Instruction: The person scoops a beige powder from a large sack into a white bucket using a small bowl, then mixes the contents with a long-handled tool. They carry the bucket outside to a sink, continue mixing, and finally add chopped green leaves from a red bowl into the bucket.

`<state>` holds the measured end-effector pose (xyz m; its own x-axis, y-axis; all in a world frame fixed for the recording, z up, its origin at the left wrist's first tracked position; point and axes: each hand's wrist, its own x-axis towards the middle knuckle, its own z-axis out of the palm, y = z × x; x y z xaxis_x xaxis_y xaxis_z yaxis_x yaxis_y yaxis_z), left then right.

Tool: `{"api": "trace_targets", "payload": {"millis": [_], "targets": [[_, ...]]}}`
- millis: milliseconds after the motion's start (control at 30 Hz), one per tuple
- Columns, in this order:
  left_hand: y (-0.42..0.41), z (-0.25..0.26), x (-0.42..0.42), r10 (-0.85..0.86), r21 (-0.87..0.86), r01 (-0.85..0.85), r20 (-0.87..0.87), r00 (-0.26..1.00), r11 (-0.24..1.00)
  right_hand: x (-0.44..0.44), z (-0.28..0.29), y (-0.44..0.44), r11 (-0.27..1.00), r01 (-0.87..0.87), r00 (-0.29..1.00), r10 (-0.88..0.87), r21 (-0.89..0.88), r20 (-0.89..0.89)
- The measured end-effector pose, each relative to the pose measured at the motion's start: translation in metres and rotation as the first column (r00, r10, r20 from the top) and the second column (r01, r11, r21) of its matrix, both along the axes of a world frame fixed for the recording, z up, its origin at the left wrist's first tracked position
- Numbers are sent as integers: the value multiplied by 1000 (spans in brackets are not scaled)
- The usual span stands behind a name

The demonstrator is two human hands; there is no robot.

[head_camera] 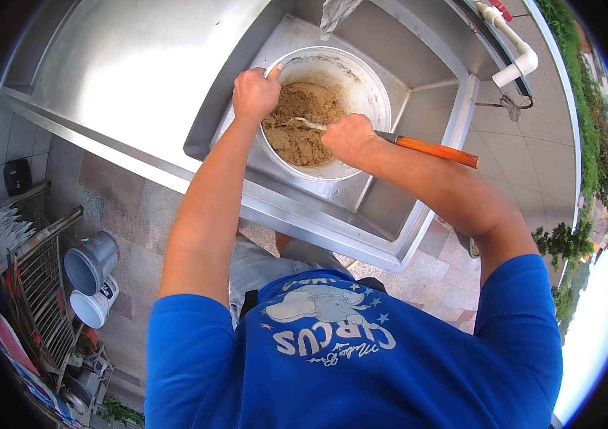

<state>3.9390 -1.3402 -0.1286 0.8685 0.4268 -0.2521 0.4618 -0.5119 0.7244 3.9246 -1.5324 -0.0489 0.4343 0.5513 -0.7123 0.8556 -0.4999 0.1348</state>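
A round white plastic bucket point(371, 96) stands inside a stainless steel sink basin point(422, 115). Thick, lumpy brown paste point(304, 142) covers its bottom, and smears of it cling to the inner wall. My left hand point(255, 95) grips the bucket's rim on the left, thumb on top of the edge. Across the bucket, my right hand point(351, 138) is closed around the shaft of a hand tool with an orange wooden handle point(435, 150), which points right over the sink. The tool's pale front end point(309, 123) dips into the paste, so its tip is hidden.
A steel drainboard point(148, 69) adjoins the basin on the left. A grey cloth point(336, 16) hangs at the basin's far side. White plastic tap piping point(521, 64) juts in at upper right. Grey point(92, 263) and white buckets point(92, 308) stand by a metal rack point(41, 300) at left.
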Motion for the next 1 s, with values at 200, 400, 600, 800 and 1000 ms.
{"api": "trace_targets", "payload": {"millis": [200, 400, 600, 800, 1000], "targets": [[4, 7, -4, 12, 27, -10, -72, 997, 1000, 43, 2, -24, 970, 179, 977, -155, -164, 145], [-13, 6, -2, 34, -47, -38, -73, 997, 998, 12, 1, -31, 892, 349, 933, -359, -288, 18], [3, 19, -12, 113, -224, -114, -19, 993, 968, 16, 52, -9, 915, 336, 923, -273, -222, 269], [72, 61, -98, 369, -371, -177, 552, 747, 912, -7, 17, -29, 959, -95, 949, 168, -267, 266], [161, 2, -219, 674, -388, -557, 515, 530, 734, -15, 6, -11, 953, -169, 909, 250, -252, 335]]}}
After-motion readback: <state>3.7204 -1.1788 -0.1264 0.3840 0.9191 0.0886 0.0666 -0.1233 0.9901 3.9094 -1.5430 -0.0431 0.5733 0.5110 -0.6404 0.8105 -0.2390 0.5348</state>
